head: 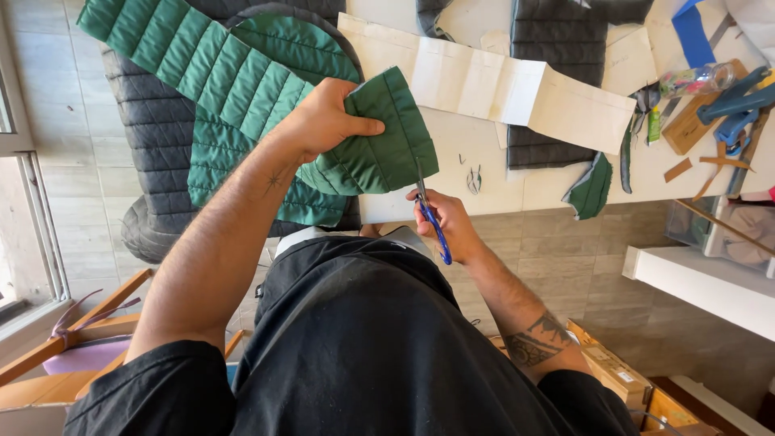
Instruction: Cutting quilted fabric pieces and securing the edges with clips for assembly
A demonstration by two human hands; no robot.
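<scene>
While the left hand (327,121) clamps its fingers on a green quilted fabric piece (379,137) above the counter (492,173), the right hand (448,226), gripping blue-handled scissors (432,218), cuts its edge; continuing likely demands steady tension.

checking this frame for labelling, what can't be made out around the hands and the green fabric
Head view, the only one:
- Scissors: handles hidden inside the right hand; blade tips hidden by the green quilted piece.
- Left hand: fingers hidden under that piece's fold.
- Green strip: cut off by the top edge.
- Small metal bits on the table: too small to identify.
</scene>
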